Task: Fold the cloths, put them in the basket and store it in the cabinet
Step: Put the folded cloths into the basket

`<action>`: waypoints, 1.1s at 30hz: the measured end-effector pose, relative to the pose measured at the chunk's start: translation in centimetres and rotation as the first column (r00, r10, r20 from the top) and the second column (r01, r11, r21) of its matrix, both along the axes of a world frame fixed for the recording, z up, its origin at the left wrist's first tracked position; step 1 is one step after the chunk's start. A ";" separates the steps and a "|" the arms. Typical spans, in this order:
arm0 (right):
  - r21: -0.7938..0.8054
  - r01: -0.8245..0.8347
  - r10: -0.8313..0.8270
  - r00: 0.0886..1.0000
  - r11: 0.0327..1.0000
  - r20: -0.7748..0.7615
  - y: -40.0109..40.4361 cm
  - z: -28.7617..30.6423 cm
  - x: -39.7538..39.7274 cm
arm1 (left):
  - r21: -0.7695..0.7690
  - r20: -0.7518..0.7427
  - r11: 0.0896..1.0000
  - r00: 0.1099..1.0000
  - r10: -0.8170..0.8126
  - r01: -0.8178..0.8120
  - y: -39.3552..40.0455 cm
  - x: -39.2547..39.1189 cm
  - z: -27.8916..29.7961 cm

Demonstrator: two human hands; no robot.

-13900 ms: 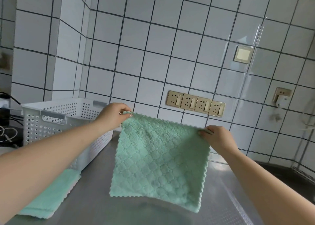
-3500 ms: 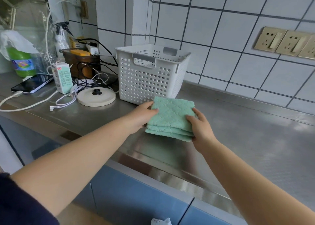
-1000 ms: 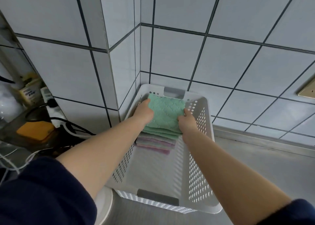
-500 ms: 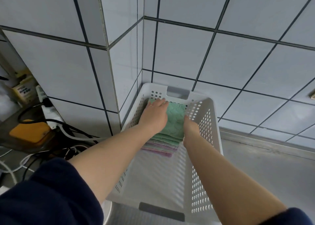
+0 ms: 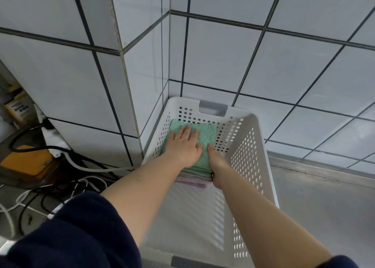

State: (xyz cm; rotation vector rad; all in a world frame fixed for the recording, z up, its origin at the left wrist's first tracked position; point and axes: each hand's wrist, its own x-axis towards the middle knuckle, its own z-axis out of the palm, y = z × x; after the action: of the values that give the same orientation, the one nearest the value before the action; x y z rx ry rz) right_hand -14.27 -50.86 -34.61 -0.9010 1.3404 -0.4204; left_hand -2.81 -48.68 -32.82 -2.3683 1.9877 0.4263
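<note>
1. Your left hand [image 5: 183, 145] lies flat, fingers spread, pressing the green cloths [image 5: 203, 137] so the folds hold.
2. Your right hand [image 5: 216, 162] steadies the stack's right edge; its grip is hidden.
3. The stack sits at the basket [image 5: 257, 166]'s far end.

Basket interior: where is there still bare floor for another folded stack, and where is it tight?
The near half of the basket floor is bare, from the pink cloths back to the near handle wall. The far end is crowded: the green cloths sit against the far wall, with the left hand flat on top and the right hand between stack and right wall.
</note>
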 end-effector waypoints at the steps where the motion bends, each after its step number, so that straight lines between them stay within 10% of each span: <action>1: -0.015 -0.003 0.003 1.000 1.000 -0.012 0.0 -0.1 0.1 | 0.002 -0.005 1.000 1.000 0.001 -0.001 0.0 0.1 -0.2; 12: -0.230 0.042 -0.081 0.984 0.972 -0.160 0.1 2.9 -1.0 | -0.151 -0.252 0.986 0.967 0.038 -0.078 0.3 -0.4 2.6; 23: -0.493 0.080 -0.060 0.997 0.866 0.057 6.1 11.8 -8.2 | -0.087 -0.915 0.912 0.394 0.085 -0.401 7.9 -5.1 11.7; 33: -0.598 0.257 -0.245 0.964 0.759 0.103 12.8 15.5 -18.2 | -0.153 -0.938 0.966 0.338 -0.075 -0.210 12.7 -12.6 15.2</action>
State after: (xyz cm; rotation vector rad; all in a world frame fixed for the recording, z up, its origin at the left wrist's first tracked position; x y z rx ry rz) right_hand -32.45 -38.08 -19.13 -1.2402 1.3302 -1.1194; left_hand -15.39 -35.98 -17.66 -2.5892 2.3266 2.1479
